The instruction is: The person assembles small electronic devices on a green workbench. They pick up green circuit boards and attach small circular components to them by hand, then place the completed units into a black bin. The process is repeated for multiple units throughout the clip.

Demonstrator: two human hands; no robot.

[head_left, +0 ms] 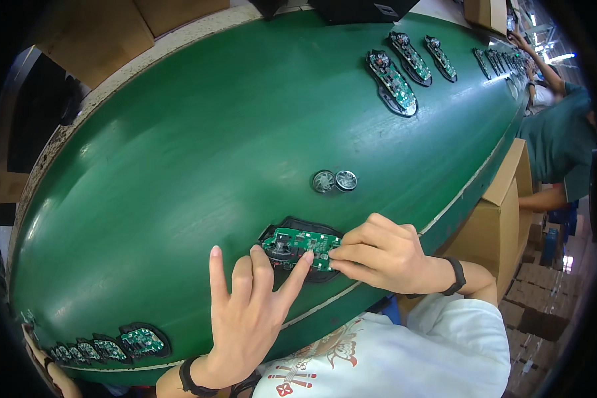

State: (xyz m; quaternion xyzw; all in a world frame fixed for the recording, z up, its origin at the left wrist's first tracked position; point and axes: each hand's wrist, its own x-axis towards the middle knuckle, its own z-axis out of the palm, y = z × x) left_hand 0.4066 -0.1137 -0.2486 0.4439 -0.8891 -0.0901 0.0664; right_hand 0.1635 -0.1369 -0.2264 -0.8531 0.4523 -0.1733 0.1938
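Green tabletop (179, 166): a glossy work surface, bowed by the wide lens, in what looks like a workshop; the black shell (297, 221) on it, near the wearer, is the landmark below.
Left hand (245, 325): on the wearer's side of the black shell, wearing a dark wristband (191, 378); its grip is spread apart, one fingertip resting on the green circuit board (305, 239), another at the shell's left end.
Right hand (391, 259): at the shell's right end; its grip is bunched together against the board's end. Whether it pinches the board or a small part, I cannot tell.
Circuit board: lying within the black shell, dark component toward the left end.
Step in hand: apparently settling or fitting the board in its shell.
Next move: seems to call for light, steady fingertips, with the board held level and its parts unstrained.
Round silver pieces (324, 181): two, side by side, just beyond the shell.
Left row of boards (142, 340): in black shells, left of the landmark, along the near edge.
Cardboard box (504, 225): right of the shell, off the tabletop.
Far row of boards (397, 86): beyond the shell, to its right.
Co-worker (557, 132): in dark green, far right of the shell.
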